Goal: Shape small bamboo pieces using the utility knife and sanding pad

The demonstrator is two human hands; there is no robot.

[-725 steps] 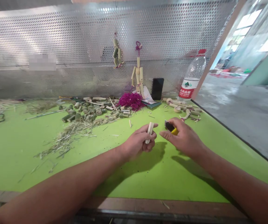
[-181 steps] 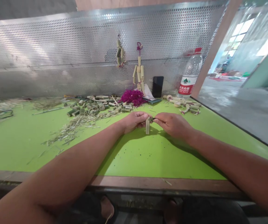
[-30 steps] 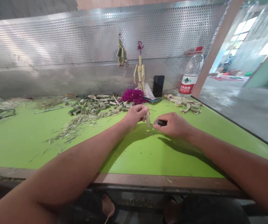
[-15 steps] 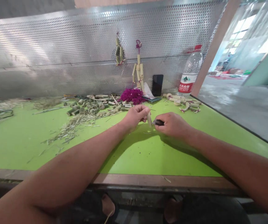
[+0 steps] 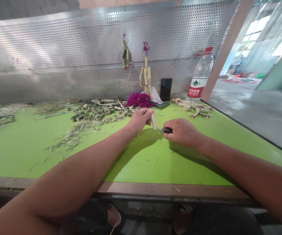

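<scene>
In the head view, the left hand (image 5: 139, 120) holds a pale bamboo piece (image 5: 153, 121) above the green work table (image 5: 20, 156); its fingers (image 5: 147, 115) are curled closed around the upper end. The long axis of the piece stands nearly upright, a little tilted, and the lower end points down and toward the right hand (image 5: 183, 132). That hand is also closed, and its fingers hide most of a small dark knife (image 5: 167, 130). The knife tip points left, just beside the lower end, and I cannot tell if they touch. Bamboo shavings (image 5: 77, 137) lie farther left, apart from both hands.
</scene>
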